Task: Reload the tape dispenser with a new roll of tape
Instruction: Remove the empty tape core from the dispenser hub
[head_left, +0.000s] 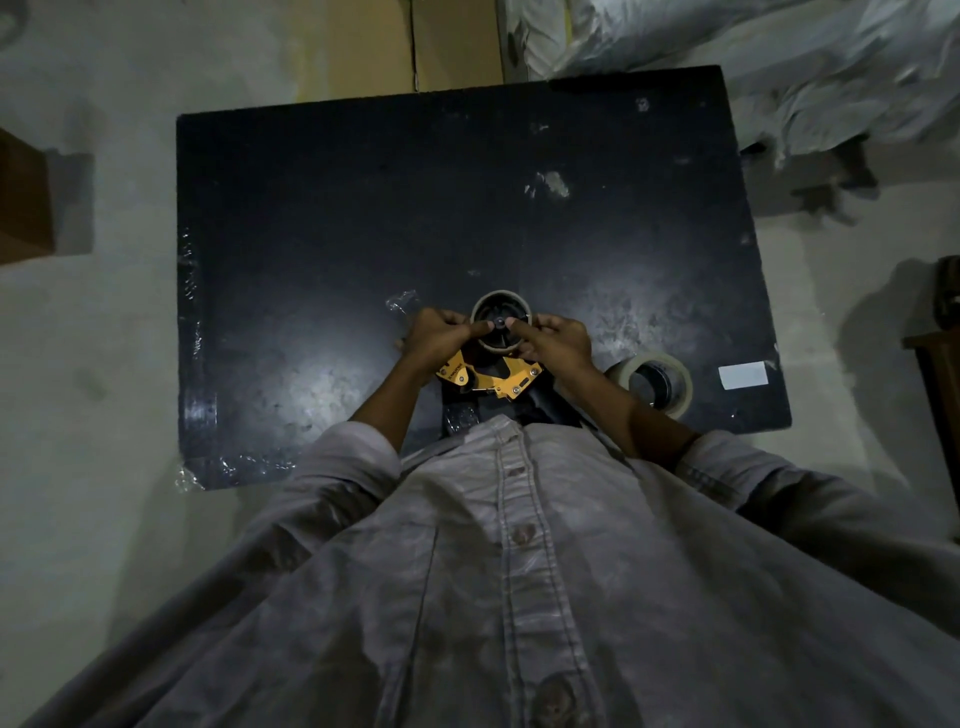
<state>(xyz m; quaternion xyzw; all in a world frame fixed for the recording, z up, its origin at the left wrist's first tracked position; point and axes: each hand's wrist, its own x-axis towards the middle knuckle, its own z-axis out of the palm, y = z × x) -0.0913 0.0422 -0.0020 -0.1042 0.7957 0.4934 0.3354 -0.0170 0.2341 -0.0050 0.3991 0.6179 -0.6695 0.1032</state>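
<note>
An orange and black tape dispenser (488, 382) lies on the black table (363, 208) close to my body. On its far end sits a thin, nearly bare tape core (500, 300) around the black hub. My left hand (441, 340) grips the core's left side, thumb pressed near the hub's centre. My right hand (558, 343) grips its right side, thumb also at the centre. A fuller roll of clear tape (655, 382) lies flat on the table to the right of my right forearm, untouched.
A crumpled scrap of clear tape (401, 301) lies just left of my left hand. A white label (743, 375) sits near the table's right edge. A brown box (23, 202) stands on the floor at left; plastic-wrapped bundles (779, 67) lie beyond the table's far right corner.
</note>
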